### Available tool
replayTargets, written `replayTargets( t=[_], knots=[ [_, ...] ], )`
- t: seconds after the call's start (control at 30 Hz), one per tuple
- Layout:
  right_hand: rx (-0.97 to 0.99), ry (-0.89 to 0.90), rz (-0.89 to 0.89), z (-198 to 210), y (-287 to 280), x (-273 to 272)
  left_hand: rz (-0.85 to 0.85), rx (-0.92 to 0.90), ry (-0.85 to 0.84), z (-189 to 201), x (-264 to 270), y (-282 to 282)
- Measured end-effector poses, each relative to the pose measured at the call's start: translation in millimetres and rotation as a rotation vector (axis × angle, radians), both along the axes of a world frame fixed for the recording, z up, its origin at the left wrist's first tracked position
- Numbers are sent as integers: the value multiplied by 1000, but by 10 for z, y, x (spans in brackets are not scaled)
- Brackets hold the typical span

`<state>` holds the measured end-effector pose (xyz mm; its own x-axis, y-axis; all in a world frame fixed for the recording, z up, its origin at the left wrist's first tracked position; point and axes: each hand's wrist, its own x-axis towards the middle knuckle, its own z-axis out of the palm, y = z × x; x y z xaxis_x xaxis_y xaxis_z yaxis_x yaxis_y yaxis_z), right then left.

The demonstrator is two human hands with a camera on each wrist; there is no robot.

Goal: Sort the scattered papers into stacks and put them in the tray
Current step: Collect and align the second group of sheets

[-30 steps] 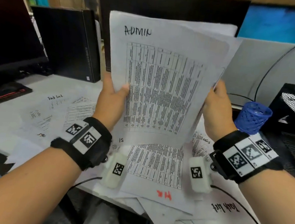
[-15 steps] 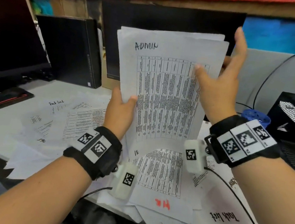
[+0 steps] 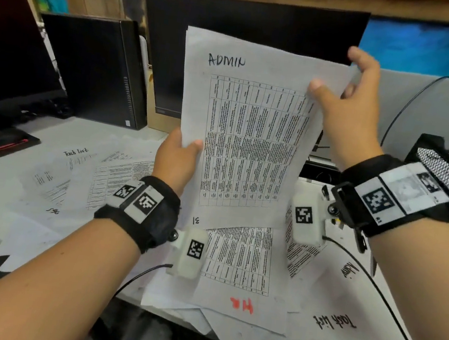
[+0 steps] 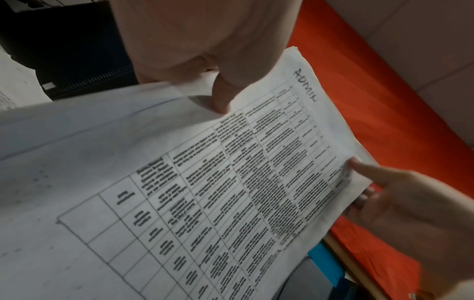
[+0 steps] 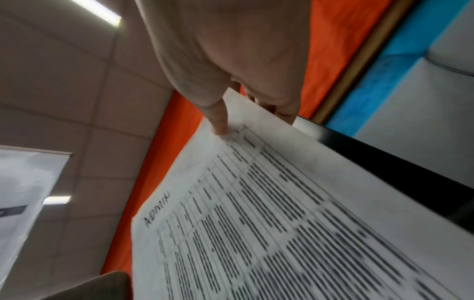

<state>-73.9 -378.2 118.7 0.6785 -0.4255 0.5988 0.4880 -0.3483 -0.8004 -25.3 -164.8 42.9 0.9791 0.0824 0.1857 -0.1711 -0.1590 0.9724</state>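
Note:
I hold a stack of sheets marked ADMIN (image 3: 248, 144) upright above the desk. My left hand (image 3: 186, 151) grips its lower left edge, thumb on the front. My right hand (image 3: 338, 96) pinches the upper right edge, thumb on the print and fingers behind. The left wrist view shows the ADMIN stack (image 4: 231, 172) with the left thumb (image 4: 220, 97) on it. In the right wrist view the right thumb (image 5: 218, 121) presses the same stack (image 5: 282, 223). Loose sheets lie below: an HR sheet (image 3: 237, 269), Task list sheets (image 3: 334, 322) and others (image 3: 77, 175). The black mesh tray (image 3: 446, 178) stands at the right.
A dark monitor (image 3: 12, 61) and a black PC tower (image 3: 94, 71) stand at the back left, and a second monitor (image 3: 262, 20) rises behind the stack. A black cable (image 3: 384, 300) runs across the sheets at the right. The desk's front edge is close to me.
My right hand went from the stack's lower right edge up to its upper right edge, and the fanned sheets now lie flush. My left hand kept its grip.

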Motion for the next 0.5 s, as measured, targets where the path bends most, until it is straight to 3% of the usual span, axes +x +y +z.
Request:
replayTargets(
  t=[0.13, 0.23, 0.33, 0.5],
  knots=[
    [121, 283, 95, -535, -68, -28, -39, 3, -1, -6, -4, 46],
    [143, 364, 91, -836, -21, -77, -120, 6, 16, 2, -27, 75],
    [180, 388, 55, -866, 3, -58, -134, 9, 4, 31, -39, 42],
    [85, 399, -58, -695, 125, -24, 18, -5, -63, 92, -56, -94]
  ],
)
